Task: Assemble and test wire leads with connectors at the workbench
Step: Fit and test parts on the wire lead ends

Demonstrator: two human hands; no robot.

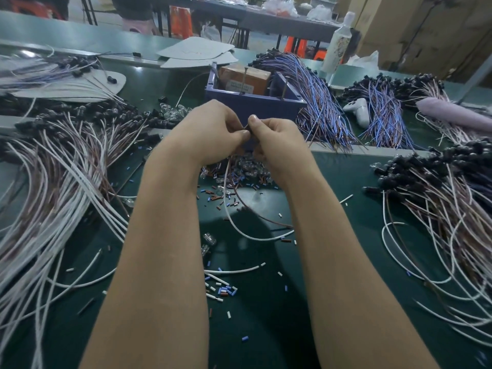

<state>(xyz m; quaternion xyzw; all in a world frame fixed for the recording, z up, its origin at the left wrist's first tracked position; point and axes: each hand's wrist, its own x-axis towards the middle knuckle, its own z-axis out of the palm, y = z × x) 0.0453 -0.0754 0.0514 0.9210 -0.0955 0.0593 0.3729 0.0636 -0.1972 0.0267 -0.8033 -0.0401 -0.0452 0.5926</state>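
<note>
Green workbench (346, 177); grey table (279, 22) behind; cardboard boxes (426, 35) far right.

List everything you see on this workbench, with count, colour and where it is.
green workbench mat: one, dark green, under everything
blue plastic bin: one, blue, centre back
orange-brown cardboard box: one, orange-brown, inside bin
white-and-brown wire lead bundles: several heaps, left and right
blue-purple wire bundles: several heaps, mostly right back
small clear bulbs: pile, clear, beneath hands
cut insulation bits: many, mixed colours, scattered centre
white plastic bottle: one, white, far right back
small black connector: one, black, between both thumbs
left hand: pinches connector
right hand: pinches connector
</note>
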